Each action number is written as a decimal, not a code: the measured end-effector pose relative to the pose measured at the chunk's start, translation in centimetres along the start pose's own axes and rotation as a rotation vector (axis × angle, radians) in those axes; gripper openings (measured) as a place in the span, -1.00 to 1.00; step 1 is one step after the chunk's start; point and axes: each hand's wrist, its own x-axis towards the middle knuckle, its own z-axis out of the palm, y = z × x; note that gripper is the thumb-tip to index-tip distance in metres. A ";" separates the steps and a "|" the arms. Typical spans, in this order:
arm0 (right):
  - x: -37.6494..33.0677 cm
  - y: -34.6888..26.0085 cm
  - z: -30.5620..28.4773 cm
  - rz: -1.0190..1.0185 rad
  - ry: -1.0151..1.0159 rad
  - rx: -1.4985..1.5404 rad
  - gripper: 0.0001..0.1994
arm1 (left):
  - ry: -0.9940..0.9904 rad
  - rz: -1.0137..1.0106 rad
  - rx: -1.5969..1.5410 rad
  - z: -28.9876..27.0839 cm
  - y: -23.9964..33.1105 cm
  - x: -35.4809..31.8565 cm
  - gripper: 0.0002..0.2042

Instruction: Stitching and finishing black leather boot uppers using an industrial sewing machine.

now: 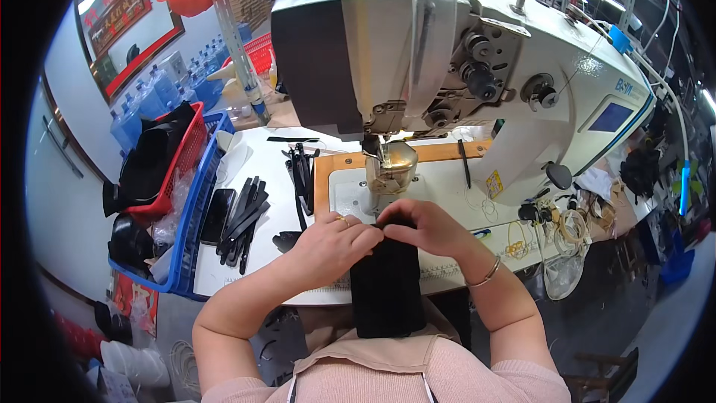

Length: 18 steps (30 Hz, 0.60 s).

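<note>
Long black fabric piece overhangs the white sewing table's near edge, left hand and right hand knuckle-to-knuckle, fingers pinched on its far end.

There is one view. The camera sits on the person's head and looks down and forward. It is close to the left hand and right hand, low in the middle. The sewing machine fills the top and looks big and near. Its table spreads below. The picture is round, and straight edges bend near the rim.
</note>
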 end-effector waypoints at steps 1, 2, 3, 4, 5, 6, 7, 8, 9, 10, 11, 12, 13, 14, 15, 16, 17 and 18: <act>-0.2 0.7 -0.1 -0.024 0.013 0.270 -0.73 | -0.023 -0.048 -0.043 -0.1 -0.1 0.1 -0.80; -0.5 1.1 -0.3 -0.045 0.025 0.542 -0.76 | -0.046 -0.095 -0.087 -0.2 -0.2 0.1 -0.80; -0.8 1.3 -0.7 -0.029 0.022 0.575 -0.77 | -0.043 -0.101 -0.085 0.0 -0.4 0.2 -0.80; -0.9 1.6 -0.6 -0.030 0.017 0.573 -0.77 | 0.000 -0.088 -0.147 0.2 -0.8 0.4 -0.81; -1.0 2.0 -0.6 -0.033 0.044 0.586 -0.78 | 0.041 -0.074 -0.209 0.4 -0.9 0.6 -0.82; -1.3 2.1 -0.5 -0.031 0.079 0.604 -0.79 | 0.037 -0.071 -0.212 0.2 -0.9 1.0 -0.82; -1.5 1.9 -0.6 -0.028 0.083 0.608 -0.79 | 0.027 -0.083 -0.237 0.0 -0.8 1.3 -0.84; -1.5 1.5 -0.5 0.049 0.101 0.472 -0.81 | 0.016 -0.093 -0.261 -0.1 -0.6 1.7 -0.86; -1.6 1.2 -0.8 0.125 0.116 0.331 -0.83 | 0.015 -0.090 -0.263 -0.1 -0.5 2.1 -0.86; -1.6 1.1 -1.0 0.127 0.119 0.331 -0.83 | 0.033 -0.082 -0.268 -0.2 -0.3 2.5 -0.87; -1.6 0.9 -1.1 0.116 0.147 0.210 -0.84 | 0.052 -0.075 -0.274 -0.2 -0.1 2.8 -0.88; -1.3 0.7 -0.8 0.102 0.177 0.094 -0.86 | 0.050 -0.072 -0.273 -0.2 -0.3 2.7 -0.88; -1.1 0.4 -0.5 0.102 0.179 0.095 -0.86 | 0.003 -0.135 -0.290 -0.3 -0.4 2.4 -0.85; -0.9 -0.1 -0.2 0.057 0.195 0.060 -0.86 | -0.043 -0.199 -0.306 -0.3 -0.6 2.2 -0.82; -0.7 -0.4 0.0 0.014 0.206 0.024 -0.87 | -0.042 -0.204 -0.307 -0.5 -0.7 2.1 -0.82; -0.5 -0.4 0.1 0.013 0.202 0.025 -0.87 | -0.060 -0.306 -0.400 -0.8 -0.9 2.1 -0.77; -0.3 -0.2 0.3 0.011 0.174 0.072 -0.88 | -0.079 -0.409 -0.493 -1.1 -1.1 2.1 -0.73; -0.1 -0.1 0.3 0.008 0.148 0.118 -0.88 | -0.141 -0.433 -0.511 -1.8 -1.3 2.3 -0.66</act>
